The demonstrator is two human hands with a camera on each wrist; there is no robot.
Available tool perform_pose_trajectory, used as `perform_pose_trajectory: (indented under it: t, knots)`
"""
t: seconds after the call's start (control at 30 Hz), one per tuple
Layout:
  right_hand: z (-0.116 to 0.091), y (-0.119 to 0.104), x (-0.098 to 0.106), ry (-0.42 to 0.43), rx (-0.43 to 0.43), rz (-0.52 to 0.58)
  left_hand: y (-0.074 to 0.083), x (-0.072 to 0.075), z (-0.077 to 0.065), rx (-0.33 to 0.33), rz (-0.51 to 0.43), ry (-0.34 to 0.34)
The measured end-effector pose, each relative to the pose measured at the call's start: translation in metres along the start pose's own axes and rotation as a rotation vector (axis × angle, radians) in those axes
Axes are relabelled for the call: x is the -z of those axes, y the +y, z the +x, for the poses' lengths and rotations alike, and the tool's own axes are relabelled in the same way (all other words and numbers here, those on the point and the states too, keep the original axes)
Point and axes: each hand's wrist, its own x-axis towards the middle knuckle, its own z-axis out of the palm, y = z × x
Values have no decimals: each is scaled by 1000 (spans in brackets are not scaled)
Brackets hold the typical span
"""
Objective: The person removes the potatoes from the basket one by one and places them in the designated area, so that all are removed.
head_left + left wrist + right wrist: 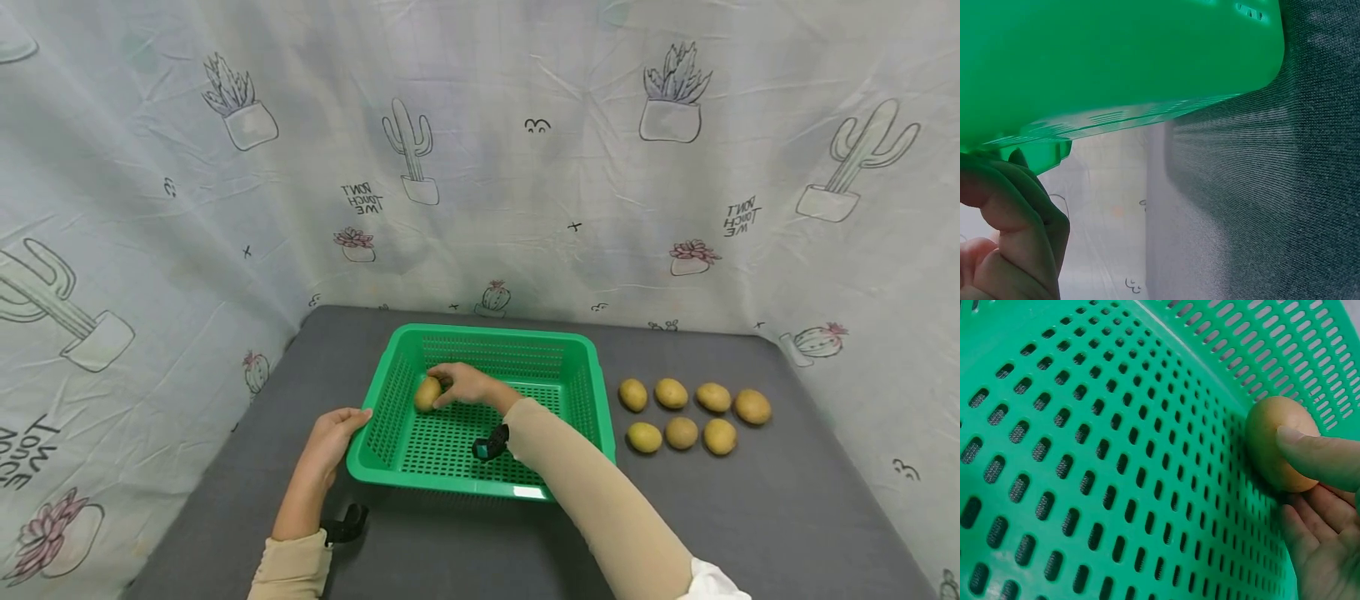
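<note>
A green plastic basket point(480, 482) with slotted walls and floor stands on the dark grey table. Inside it, near the left wall, my right hand point(467, 385) holds a yellow-brown potato point(427, 394) between thumb and fingers. The right wrist view shows the thumb across the potato's point(1275, 440) side and the fingers under it, low against the slotted floor. At the basket's left rim, my left hand point(334, 435) grips the edge. Its curled fingers point(1019, 215) show beneath the rim in the left wrist view, with the fingertips partly hidden.
Several more potatoes point(681, 432) lie in two rows on the table to the right of the basket. A pale curtain point(480, 167) printed with cacti hangs behind and along both sides of the table point(810, 508).
</note>
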Motion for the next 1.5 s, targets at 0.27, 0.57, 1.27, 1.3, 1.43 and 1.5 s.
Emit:
perform_pose_trajectory:
  t: [0.27,0.57,1.27,1.3,1.43,1.5]
  knots:
    - [2,-5,-4,30,9,-60,1,-1,0,-4,1,9]
    - [3,-11,-10,31,14,-81,1,0,0,-3,-2,13]
    - [5,-9,-13,35,27,-118,0,-2,-1,7,-2,20]
    - [4,-9,-12,35,27,-114,0,-2,-1,9,-4,20]
    - [3,-9,-8,37,26,-81,0,-2,-1,13,-4,22]
    - [2,-10,-5,40,22,-48,0,-2,-1,16,-4,23]
